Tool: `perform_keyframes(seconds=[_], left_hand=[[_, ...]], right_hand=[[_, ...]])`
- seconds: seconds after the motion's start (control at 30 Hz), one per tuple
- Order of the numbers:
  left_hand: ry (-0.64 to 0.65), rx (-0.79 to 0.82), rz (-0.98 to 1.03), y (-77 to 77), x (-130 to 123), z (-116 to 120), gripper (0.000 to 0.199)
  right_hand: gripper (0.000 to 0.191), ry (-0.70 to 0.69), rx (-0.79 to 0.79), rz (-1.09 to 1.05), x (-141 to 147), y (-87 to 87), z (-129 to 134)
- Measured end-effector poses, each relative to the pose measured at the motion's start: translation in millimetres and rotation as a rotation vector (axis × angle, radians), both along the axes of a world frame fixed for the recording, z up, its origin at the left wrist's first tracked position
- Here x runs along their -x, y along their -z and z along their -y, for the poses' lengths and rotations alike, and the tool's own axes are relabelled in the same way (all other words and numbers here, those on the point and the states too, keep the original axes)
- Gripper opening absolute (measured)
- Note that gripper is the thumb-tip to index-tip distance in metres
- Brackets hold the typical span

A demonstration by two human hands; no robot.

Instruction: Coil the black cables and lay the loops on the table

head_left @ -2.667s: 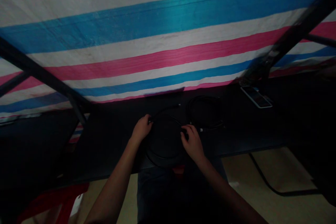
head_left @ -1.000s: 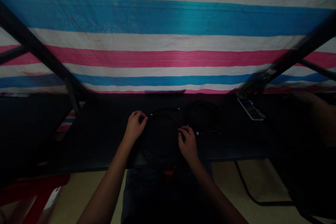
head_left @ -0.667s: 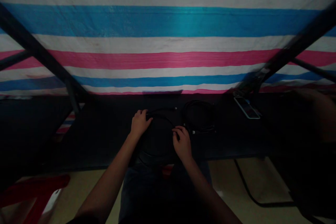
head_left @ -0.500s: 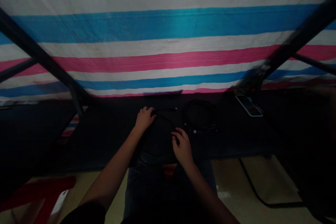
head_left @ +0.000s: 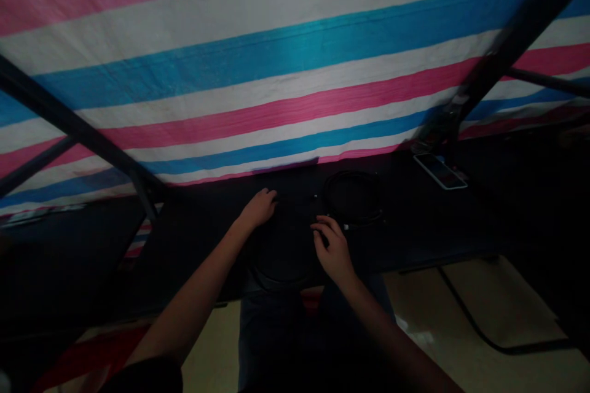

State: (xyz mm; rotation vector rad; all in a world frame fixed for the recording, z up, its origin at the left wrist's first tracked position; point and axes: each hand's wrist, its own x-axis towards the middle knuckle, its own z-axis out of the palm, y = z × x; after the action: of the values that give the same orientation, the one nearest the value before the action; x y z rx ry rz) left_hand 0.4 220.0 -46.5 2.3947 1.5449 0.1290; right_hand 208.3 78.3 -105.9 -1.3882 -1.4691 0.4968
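Note:
Thin and hard to make out on the dark table, a black cable [head_left: 281,283] curves in a loop by the near edge. My left hand [head_left: 260,206] is closed on it at the loop's far side, and a light-tipped cable end [head_left: 316,196] lies off to that hand's right. My right hand [head_left: 334,252] has its thumb and fingers curled together around the cable on the right side; the grip point is very dark. Just beyond the right hand lies a coiled black cable [head_left: 328,184] with a pale connector [head_left: 346,227].
A phone [head_left: 441,172] lies on the black tabletop [head_left: 198,233] to the right, near a small clear object [head_left: 436,132] by a dark slanted post [head_left: 511,55]. Another dark post [head_left: 83,129] stands left. Striped sheeting [head_left: 276,55] hangs behind.
My view has tilted, so the stripes now slant. My right hand has moved slightly right toward the coil, and the loop near the table edge looks wider. The left hand keeps its hold.

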Motion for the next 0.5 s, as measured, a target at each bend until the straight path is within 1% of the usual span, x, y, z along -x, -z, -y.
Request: perform_keyframes(seconds=[0.1,0.17,0.2,0.23,0.3,0.33,0.37,0.4,0.47,0.5], left_hand=[[0.096,-0.003,0.096,-35.5,0.1,15.0,0.02],[0.157,0.013,0.157,-61.2,-1.4,26.2,0.019],[0.18,0.012,0.192,-73.5,-2.5,31.8,0.02],[0.196,0.001,0.238,-84.9,-3.6,37.1,0.02],[0.198,-0.03,0.339,-103.8,-5.5,46.7,0.019],[0.188,-0.039,0.383,-110.7,-5.8,50.9,0.018],[0.174,-0.04,0.423,-115.8,-5.6,54.7,0.017],[0.16,-0.034,0.455,-119.1,-4.8,58.3,0.016],[0.137,0.02,0.51,-122.0,-1.9,64.5,0.018],[0.126,0.082,0.53,-122.5,-0.2,67.0,0.022]], right_hand=[[0.024,0.012,-0.141,0.049,-9.5,-27.8,-16.9],[0.024,-0.036,-0.193,0.117,-13.3,-50.6,-29.9],[0.024,-0.094,-0.178,0.149,-13.9,-62.0,-36.1],[0.026,-0.172,-0.126,0.16,-13.7,-72.6,-41.5],[0.029,-0.351,0.059,0.107,-12.1,-90.1,-49.6],[0.028,-0.42,0.149,0.061,-11.4,-96.6,-52.1],[0.027,-0.463,0.208,0.019,-11.1,-101.5,-53.9],[0.025,-0.481,0.229,-0.01,-11.6,-105.2,-55.0],[0.024,-0.478,0.194,-0.022,-14.2,-110.2,-56.9],[0.022,-0.476,0.176,-0.013,-16.0,-112.5,-57.9]])
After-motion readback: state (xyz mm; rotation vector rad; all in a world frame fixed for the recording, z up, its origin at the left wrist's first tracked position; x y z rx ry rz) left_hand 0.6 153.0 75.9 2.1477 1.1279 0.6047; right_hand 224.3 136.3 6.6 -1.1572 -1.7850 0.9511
